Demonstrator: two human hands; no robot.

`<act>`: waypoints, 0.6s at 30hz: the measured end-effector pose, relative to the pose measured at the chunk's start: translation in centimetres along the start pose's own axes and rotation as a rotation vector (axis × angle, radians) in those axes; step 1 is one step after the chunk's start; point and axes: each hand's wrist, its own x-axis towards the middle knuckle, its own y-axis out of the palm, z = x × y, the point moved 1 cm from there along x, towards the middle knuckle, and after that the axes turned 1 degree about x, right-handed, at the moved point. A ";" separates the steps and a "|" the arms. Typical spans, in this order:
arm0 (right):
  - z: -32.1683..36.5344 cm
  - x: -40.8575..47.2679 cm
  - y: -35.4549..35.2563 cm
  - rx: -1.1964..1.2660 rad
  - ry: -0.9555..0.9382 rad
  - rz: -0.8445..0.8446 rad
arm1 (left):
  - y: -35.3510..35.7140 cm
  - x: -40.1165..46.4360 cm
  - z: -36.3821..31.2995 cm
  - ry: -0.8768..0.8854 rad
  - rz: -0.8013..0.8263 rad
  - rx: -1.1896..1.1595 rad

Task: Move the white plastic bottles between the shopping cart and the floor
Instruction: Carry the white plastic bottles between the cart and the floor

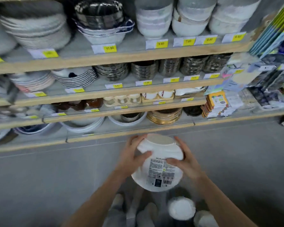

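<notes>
Bottle (159,163), white with a printed label facing the camera, is being held in mid-air between both hands, out over the grey floor (39,185) in front of the shelves (105,58). Left hand (133,154) is gripping its left side with fingers curled over the shoulder and thumb lying across the front; right hand (184,158) is clasping the right side the same way, thumb resting on the label. Keeping both palms squeezing evenly looks wise, since the smooth plastic could slip. Below, more white bottles (181,208) are crowding the bottom edge (whether they are sitting in a cart I cannot tell). Open floor is lying left and right; the lowest shelf edge (121,135) is sitting just beyond the bottle, so lowering straight down seems safest.
</notes>
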 end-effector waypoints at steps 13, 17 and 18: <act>10.5 1.2 27.0 -0.143 -0.124 0.266 | -23.2 -11.4 5.0 -0.119 -0.514 -0.106; 11.4 0.2 39.2 -0.205 -0.201 0.324 | -32.4 -17.7 9.6 -0.157 -0.598 -0.101; 11.6 -0.2 42.1 -0.204 -0.203 0.342 | -34.7 -19.2 10.7 -0.168 -0.612 -0.089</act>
